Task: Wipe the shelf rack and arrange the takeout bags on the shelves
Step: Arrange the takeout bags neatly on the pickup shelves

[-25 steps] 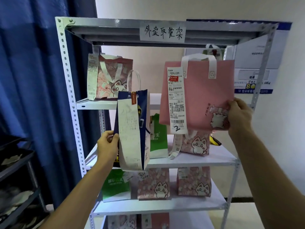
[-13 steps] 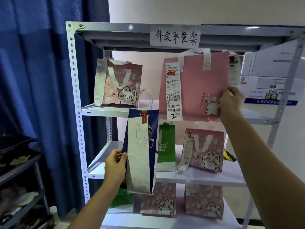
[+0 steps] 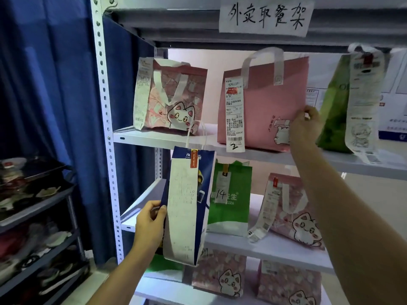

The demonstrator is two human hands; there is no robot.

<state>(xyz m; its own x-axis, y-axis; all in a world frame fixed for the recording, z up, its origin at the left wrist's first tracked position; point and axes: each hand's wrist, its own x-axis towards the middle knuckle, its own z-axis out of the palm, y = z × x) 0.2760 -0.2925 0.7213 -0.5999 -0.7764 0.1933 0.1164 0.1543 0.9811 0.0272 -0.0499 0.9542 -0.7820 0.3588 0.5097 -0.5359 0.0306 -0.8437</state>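
The right hand (image 3: 305,126) pinches the right edge of the pink bag (image 3: 264,102), fingers curled round it, and the bag's base looks to be resting on the top shelf (image 3: 158,137), tilted a little. To its nine o'clock stands a cat bag (image 3: 174,95); at its three o'clock, just beside the hand, a green bag (image 3: 332,111). The left hand (image 3: 150,225) grips the blue bag (image 3: 189,205) by its left edge, thumb across the front, holding it in the air in front of the middle shelf (image 3: 275,245), about seven o'clock from the pink bag.

To finish this well, I'd say the right hand should square the pink bag upright with its receipt (image 3: 234,115) facing out, then let go gently so it doesn't tip. A gap shows between the cat bag and the pink one; whether the blue bag fits there I can't tell. It's narrow and tall, so it will want a flat footing.
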